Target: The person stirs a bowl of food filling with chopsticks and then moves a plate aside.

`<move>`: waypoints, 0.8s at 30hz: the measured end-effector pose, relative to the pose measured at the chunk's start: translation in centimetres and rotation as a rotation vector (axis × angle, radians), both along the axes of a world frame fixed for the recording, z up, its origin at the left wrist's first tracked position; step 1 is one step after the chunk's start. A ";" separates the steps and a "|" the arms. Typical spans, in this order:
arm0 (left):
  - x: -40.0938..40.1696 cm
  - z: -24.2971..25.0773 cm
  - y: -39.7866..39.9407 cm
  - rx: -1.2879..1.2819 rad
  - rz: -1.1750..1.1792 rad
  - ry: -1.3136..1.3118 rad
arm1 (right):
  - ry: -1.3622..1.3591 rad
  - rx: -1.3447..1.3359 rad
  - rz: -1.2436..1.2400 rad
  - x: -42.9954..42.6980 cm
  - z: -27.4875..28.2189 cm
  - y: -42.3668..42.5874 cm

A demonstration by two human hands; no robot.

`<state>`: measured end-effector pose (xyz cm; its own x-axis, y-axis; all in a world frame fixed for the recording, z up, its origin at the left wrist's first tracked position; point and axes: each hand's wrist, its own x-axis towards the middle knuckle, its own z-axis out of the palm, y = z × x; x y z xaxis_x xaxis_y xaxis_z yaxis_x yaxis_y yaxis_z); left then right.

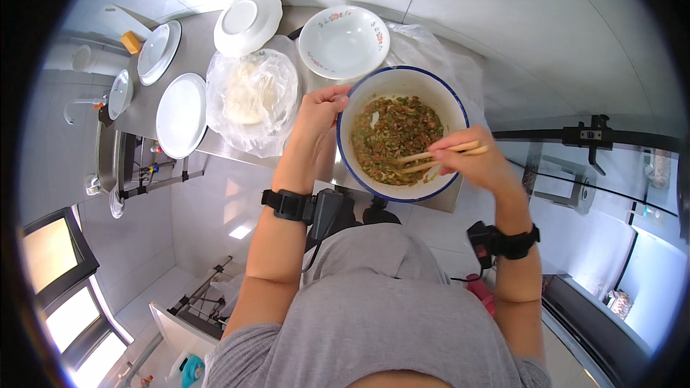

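Observation:
A white enamel basin with a blue rim stands near the front edge of the counter. Inside it lies a chopped mixture of brown and green bits, perhaps minced meat with greens. My left hand grips the rim on the left, thumb over the edge. Over the right side of the basin, my right hand holds a pair of wooden chopsticks. Their tips are down in the mixture. Left of the basin, a pale mass like dough sits under clear plastic in a round dish.
A flower-patterned bowl and an upturned white dish stand along the wall. A white oval plate is farther left, near a sink. Crumpled plastic lies behind the basin. A glass door with a black handle is at the right.

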<state>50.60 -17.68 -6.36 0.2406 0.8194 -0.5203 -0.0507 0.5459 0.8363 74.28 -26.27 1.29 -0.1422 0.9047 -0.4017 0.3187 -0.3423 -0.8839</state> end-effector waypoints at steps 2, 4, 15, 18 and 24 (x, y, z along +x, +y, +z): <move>0.2 0.3 0.0 0.001 0.006 0.017 | -0.035 -0.103 -0.036 1.9 0.3 0.6; 0.5 0.2 0.2 0.004 -0.021 0.011 | -0.121 0.211 -0.383 2.7 -1.9 1.0; 0.4 -0.1 0.1 -0.041 0.007 0.043 | -0.052 -0.003 -0.289 2.9 -2.6 0.7; 0.9 0.0 0.1 -0.044 -0.008 0.025 | 0.158 0.358 -0.418 -0.2 -4.8 0.3; 0.3 0.1 -0.1 -0.028 -0.005 0.051 | 0.097 0.028 -0.283 3.0 -1.8 0.2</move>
<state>50.91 -17.77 -6.26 0.2173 0.8035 -0.5542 -0.0060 0.5688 0.8224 77.31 -26.08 -0.52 0.0805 0.9246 -0.3724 0.1280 -0.3801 -0.9160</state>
